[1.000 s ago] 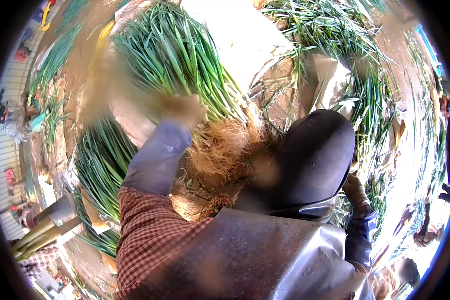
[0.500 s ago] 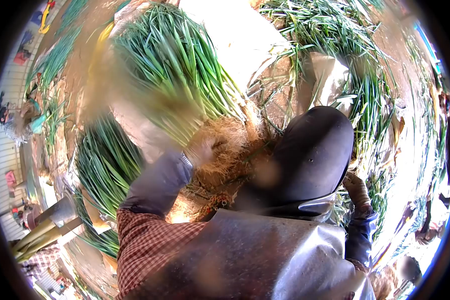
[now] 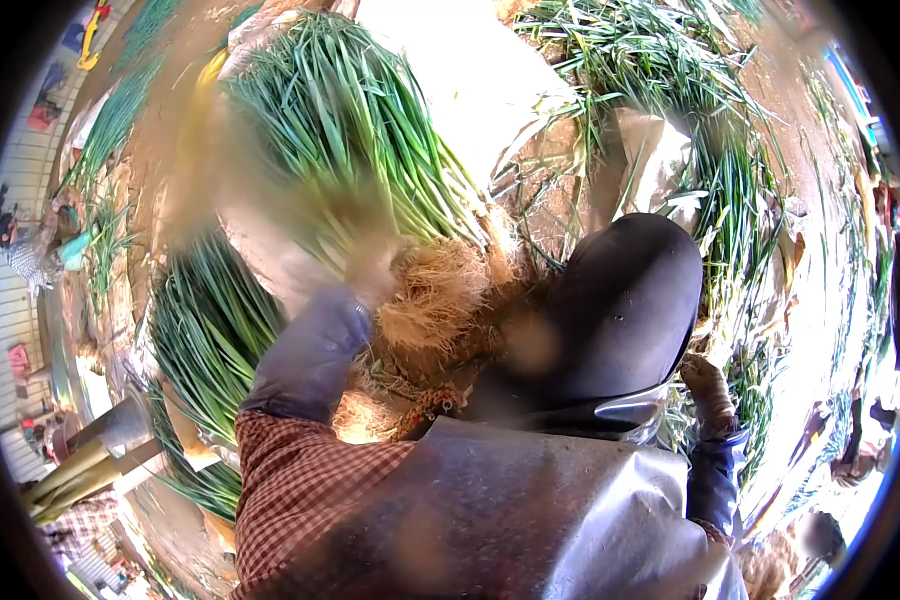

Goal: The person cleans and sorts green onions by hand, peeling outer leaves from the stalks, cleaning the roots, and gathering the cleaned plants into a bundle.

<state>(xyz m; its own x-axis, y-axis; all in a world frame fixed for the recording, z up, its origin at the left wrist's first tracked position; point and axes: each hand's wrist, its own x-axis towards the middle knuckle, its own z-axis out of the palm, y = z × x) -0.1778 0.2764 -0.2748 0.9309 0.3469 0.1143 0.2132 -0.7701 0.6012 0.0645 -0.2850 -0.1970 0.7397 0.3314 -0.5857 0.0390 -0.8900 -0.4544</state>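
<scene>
A big bundle of green leafy stalks (image 3: 370,140) lies in front of me, its tan, stringy roots (image 3: 435,292) toward my lap. My left hand (image 3: 372,268) is at the left edge of the roots, against the stalk bases; blur hides its fingers. Beside my bent knee, on the right, my right hand (image 3: 708,382) hangs low with its fingers curled, near leafy stalks; whatever it may hold cannot be made out.
A second green bundle (image 3: 215,335) lies at the left. More stalks (image 3: 735,190) and a pale sheet (image 3: 460,75) lie beyond my knee (image 3: 625,300). Another person's checked sleeve (image 3: 75,525) shows at the lower left.
My left hand first moved down from the stalks onto the roots, then a little up and left to the stalk bases. My right hand has barely moved.
</scene>
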